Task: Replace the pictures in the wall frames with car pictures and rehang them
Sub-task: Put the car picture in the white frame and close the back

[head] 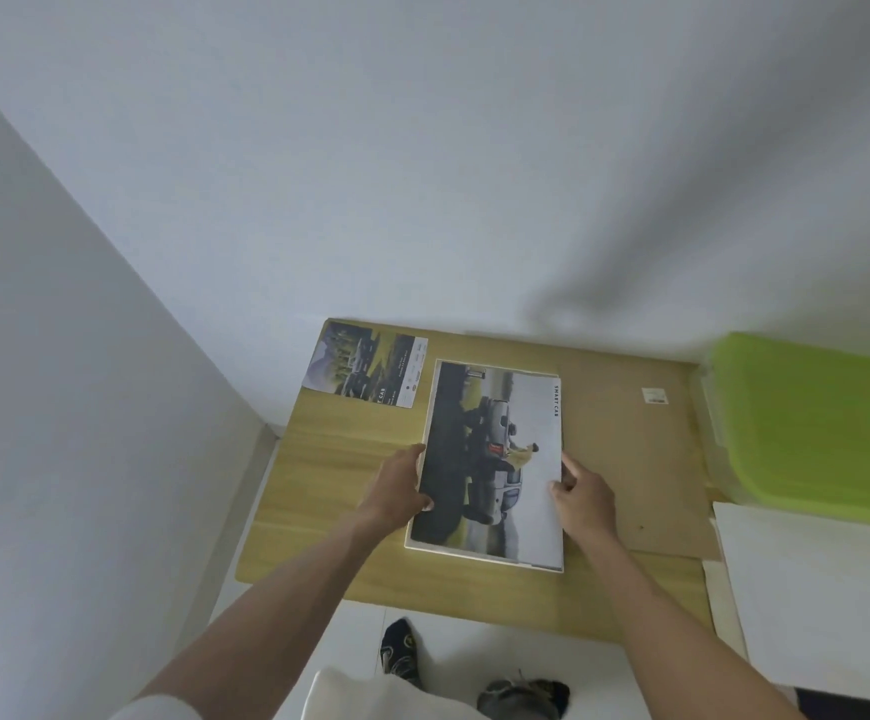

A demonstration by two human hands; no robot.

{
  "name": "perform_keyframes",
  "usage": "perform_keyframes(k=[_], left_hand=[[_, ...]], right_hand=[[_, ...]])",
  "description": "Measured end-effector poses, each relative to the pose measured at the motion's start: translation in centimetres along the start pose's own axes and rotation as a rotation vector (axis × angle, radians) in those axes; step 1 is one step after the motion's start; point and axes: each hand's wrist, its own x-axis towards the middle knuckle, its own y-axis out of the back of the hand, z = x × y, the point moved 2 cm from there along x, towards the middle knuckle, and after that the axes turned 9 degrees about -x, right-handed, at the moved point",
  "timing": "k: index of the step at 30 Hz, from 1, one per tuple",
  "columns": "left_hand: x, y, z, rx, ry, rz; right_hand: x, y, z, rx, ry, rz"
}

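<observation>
Both hands gripped the car picture [490, 459]: your left hand [396, 485] pinched its left edge, your right hand [586, 498] its right edge. It lay on the white frame [474, 557], mid-table [329, 459]. Second car picture [368, 368] far left; brown backing board [630, 449] right.

"SMART CAR" stands in dark capitals, running sideways, along the white right margin of the large car picture [490, 459] lying on the table; the smaller car picture [365, 368] at the table's far left corner bears the letters "T CAR" in white near its lower edge, the rest of its small print too fine to read; the white sticker [655, 396] on the brown backing board [630, 459] carries marks too small to make out.
</observation>
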Motion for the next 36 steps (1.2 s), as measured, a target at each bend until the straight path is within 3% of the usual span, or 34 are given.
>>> perform_keyframes(k=[9,26,28,33,36], left_hand=[[-0.1,0.4,-0.4,0.099,-0.049,-0.086],[0.3,0.3,-0.4,0.115,-0.064,-0.065],[0.1,0.3,-0.1,0.11,-0.061,-0.031],[-0.2,0.1,2.3,0.135,-0.081,0.232],[0.2,-2.1,6.2,0.083,-0.123,0.241]], right_hand=[[-0.6,-0.9,-0.7,-0.383,0.107,-0.041],[0.0,-1.1,-0.9,-0.39,0.112,-0.054],[-0.1,-0.7,-0.8,-0.364,0.128,-0.055],[0.3,1.9,0.7,-0.27,0.138,0.051],[1.1,4.3,2.9,-0.271,0.068,0.095]])
